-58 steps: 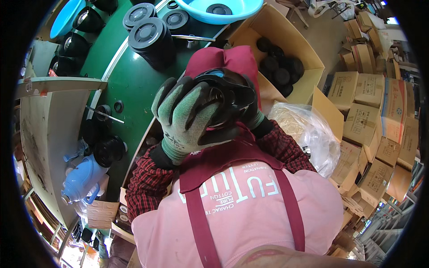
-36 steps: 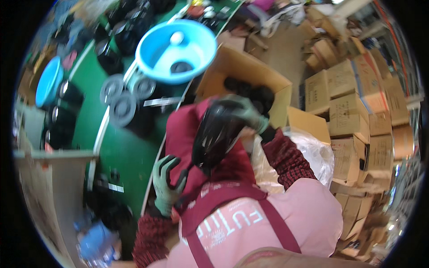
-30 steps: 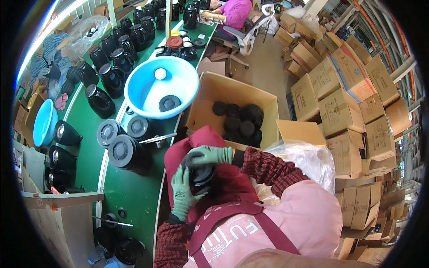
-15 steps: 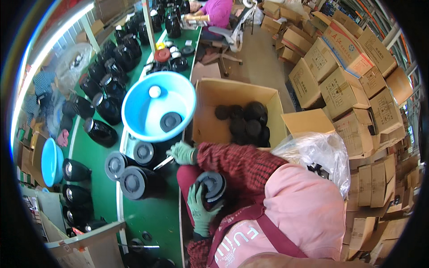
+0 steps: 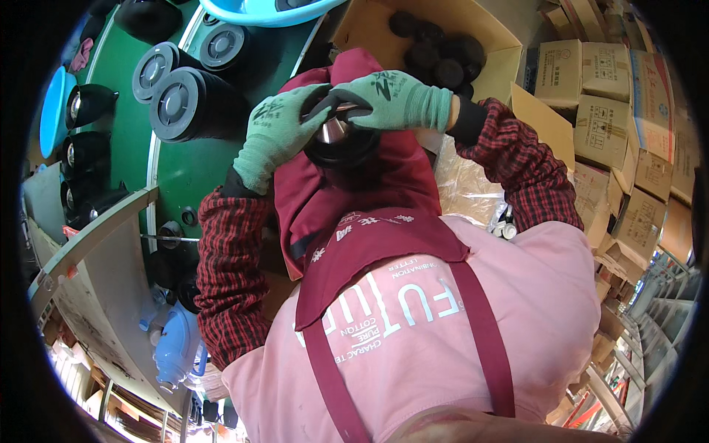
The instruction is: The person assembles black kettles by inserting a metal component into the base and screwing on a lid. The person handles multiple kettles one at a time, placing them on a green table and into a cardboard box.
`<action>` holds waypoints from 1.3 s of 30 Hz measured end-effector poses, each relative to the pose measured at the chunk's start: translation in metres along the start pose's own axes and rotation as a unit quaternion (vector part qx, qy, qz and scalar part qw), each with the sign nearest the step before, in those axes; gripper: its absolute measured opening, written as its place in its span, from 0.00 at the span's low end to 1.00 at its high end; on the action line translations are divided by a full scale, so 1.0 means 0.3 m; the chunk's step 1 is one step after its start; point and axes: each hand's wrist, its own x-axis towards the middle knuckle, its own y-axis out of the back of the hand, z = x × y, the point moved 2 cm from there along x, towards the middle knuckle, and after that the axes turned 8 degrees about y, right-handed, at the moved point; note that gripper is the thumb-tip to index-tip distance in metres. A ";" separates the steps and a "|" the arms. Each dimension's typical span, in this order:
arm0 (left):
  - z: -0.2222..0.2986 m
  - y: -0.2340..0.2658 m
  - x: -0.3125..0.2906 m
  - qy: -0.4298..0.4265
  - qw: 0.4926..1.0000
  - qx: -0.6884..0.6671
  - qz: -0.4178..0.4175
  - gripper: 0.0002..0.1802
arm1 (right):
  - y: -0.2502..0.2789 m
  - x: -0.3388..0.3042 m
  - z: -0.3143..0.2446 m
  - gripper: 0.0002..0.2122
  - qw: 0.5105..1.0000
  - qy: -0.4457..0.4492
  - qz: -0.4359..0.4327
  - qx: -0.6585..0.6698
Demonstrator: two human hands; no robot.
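Fingers of the left hand point(image 5: 272, 140) are curling around the left side of a black round pot point(image 5: 342, 139), pressed close together in a green glove, while the right hand point(image 5: 395, 100) is lying over the pot's top with its fingers closed on the far rim. Both hands are gripping the pot just above centre in the frame, over a dark red apron point(image 5: 354, 221).

At the top, an open cardboard box point(image 5: 509, 55) is holding a heap of black round parts point(image 5: 439, 55). A light blue basin point(image 5: 258, 11) is showing only its rim at the upper edge, with something dark inside that is cut off. Two black cylinders with grey ribbed ends point(image 5: 181, 100) are lying on the green table point(image 5: 185, 170) at upper left, and closed cartons point(image 5: 605, 96) are stacking up along the right edge.

The pot is looking glossy black outside, with a shiny metal lining catching light in its mouth.

Compared with half a second ago, the right hand is no longer reaching toward the basin but is back on the pot, which is now sitting higher and larger in the frame; the view is swinging closer to the lap, pushing box and basin to the top edge.
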 end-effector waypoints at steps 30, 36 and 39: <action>-0.135 -0.266 0.355 -0.046 0.931 -0.317 0.177 0.14 | -0.210 0.016 -0.371 0.10 0.896 0.215 0.112 0.371; -0.204 -0.265 0.270 0.105 0.861 -0.224 0.444 0.28 | -0.163 0.093 0.018 0.16 0.869 0.061 0.467 0.150; -0.231 -0.300 0.175 0.214 0.815 -0.354 0.406 0.29 | -0.216 0.152 0.095 0.17 0.937 0.130 0.318 0.065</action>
